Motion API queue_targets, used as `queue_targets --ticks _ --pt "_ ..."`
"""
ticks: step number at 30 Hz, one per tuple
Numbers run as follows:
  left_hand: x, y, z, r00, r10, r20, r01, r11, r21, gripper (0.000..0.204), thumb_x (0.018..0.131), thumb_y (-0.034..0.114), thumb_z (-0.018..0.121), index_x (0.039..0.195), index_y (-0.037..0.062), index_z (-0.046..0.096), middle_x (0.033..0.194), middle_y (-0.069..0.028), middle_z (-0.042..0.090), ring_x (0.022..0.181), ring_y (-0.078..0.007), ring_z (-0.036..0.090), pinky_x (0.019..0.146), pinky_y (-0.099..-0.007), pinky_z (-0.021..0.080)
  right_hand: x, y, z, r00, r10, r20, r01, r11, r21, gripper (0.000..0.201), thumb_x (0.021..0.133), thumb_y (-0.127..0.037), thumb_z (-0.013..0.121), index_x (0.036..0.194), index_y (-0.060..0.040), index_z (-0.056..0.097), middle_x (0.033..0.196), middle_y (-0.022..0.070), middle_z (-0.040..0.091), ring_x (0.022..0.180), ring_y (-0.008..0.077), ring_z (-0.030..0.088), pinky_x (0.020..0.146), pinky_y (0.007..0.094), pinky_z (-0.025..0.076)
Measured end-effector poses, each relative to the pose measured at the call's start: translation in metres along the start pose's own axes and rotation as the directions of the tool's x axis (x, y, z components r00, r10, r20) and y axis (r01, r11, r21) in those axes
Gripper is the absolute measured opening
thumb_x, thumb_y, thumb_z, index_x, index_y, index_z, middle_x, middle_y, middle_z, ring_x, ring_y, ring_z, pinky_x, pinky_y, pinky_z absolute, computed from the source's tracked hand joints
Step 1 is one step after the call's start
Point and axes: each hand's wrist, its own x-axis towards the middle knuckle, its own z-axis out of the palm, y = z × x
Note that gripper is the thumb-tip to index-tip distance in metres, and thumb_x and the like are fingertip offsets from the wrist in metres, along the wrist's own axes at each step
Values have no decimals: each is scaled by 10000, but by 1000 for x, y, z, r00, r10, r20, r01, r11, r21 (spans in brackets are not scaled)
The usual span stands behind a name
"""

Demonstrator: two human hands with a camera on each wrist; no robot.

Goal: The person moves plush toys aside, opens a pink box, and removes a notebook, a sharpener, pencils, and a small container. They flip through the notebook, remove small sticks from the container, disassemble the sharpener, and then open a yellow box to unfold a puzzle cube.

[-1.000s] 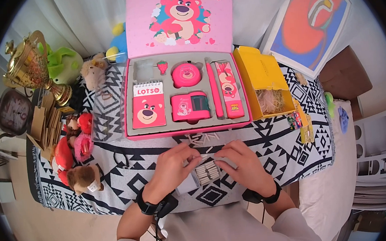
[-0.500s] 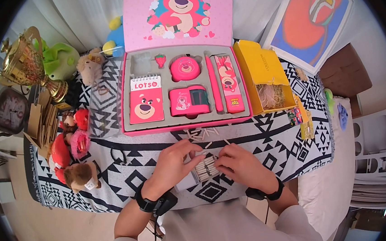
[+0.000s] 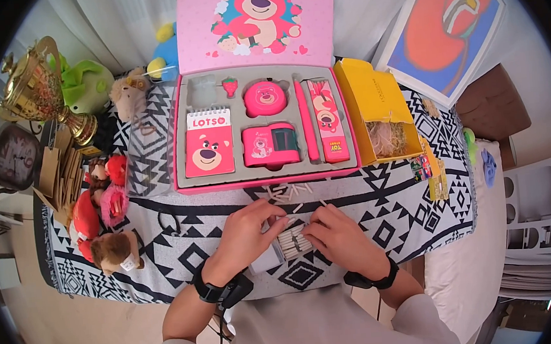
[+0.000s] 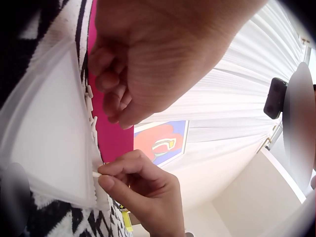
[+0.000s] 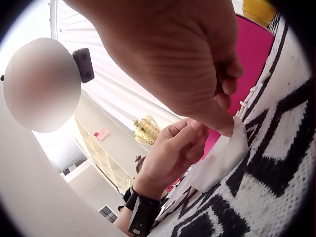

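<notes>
Short white sticks (image 3: pixel 296 241) lie in rows in a small box, whose pale translucent lid (image 4: pixel 49 128) stands open on the left. Over the box's right side, my right hand (image 3: pixel 342 234) pinches one white stick (image 4: pixel 96 174) between thumb and forefinger. My left hand (image 3: pixel 248 232) is above the left side with bent fingers, its thumb close to the forefinger. A pale stick end shows by its fingertips in the head view; I cannot tell whether that hand grips it. Several loose sticks (image 3: pixel 280 192) lie on the cloth beyond the hands.
A pink gift box (image 3: pixel 270 182) with stationery stands open behind the loose sticks. Right of it is a yellow box (image 3: pixel 373 99). Soft toys (image 3: pixel 116 249), folded cardboard (image 3: pixel 61 166) and a gold trophy (image 3: pixel 39 87) crowd the left. A black-and-white patterned cloth (image 3: pixel 198 262) covers the table.
The right hand has moved slightly down and towards the box of sticks since a second ago. The left hand stays almost in place. The head view has shifted a little.
</notes>
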Motion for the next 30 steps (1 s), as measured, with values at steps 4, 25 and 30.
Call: queue_targets --ticks 4,25,30 --pt "0 0 0 1000 -2 -9 2 1000 -6 105 823 73 717 916 30 691 718 -66 558 568 -163 521 539 -288 424 1 0 2 1000 -8 3 8 999 -36 142 765 -37 712 890 -50 646 897 79 533 848 275 550 728 358 481" --pt "0 3 -2 1000 -29 3 29 998 53 83 848 135 691 876 58 676 792 -79 609 634 -258 606 584 -350 487 -9 -7 -10 983 -51 176 58 998 -37 89 782 -65 704 857 -39 664 889 72 531 862 254 535 768 352 479" --pt "0 5 -3 999 -34 2 34 998 58 86 851 138 689 877 57 676 795 -78 612 637 -258 611 586 -350 489 -10 -8 -13 975 -57 215 71 996 -60 86 785 -73 698 856 -32 671 885 71 537 860 251 530 775 344 478"
